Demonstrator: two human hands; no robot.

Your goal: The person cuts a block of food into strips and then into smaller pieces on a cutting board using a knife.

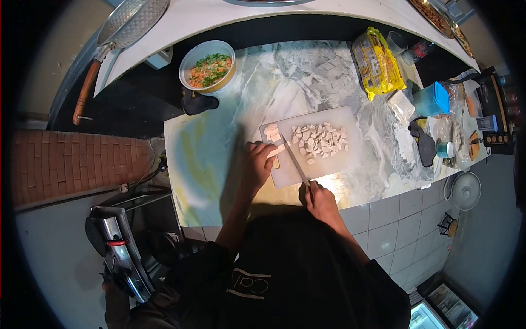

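A white cutting board [350, 159] lies on the marble-patterned counter. My right hand [321, 200] is wrapped round the handle of a kitchen knife [296, 163], its blade slanting up and left across the board. My left hand [259, 163] presses its fingertips on a pale pink strip of meat [278, 150], just left of the blade. Beyond those fingers, a few uncut pale strips [271, 131] sit at the board's upper left corner. To the right of the knife is a spread heap of small chopped meat pieces [318, 140].
A bowl of shredded carrot and greens [210, 70] stands at the back left, beside a dark cloth [198, 102]. Along the right are a yellow packet [378, 63], a blue-lidded container [433, 100] and a dark mitt [422, 142]. A strainer [129, 24] rests on the upper left shelf.
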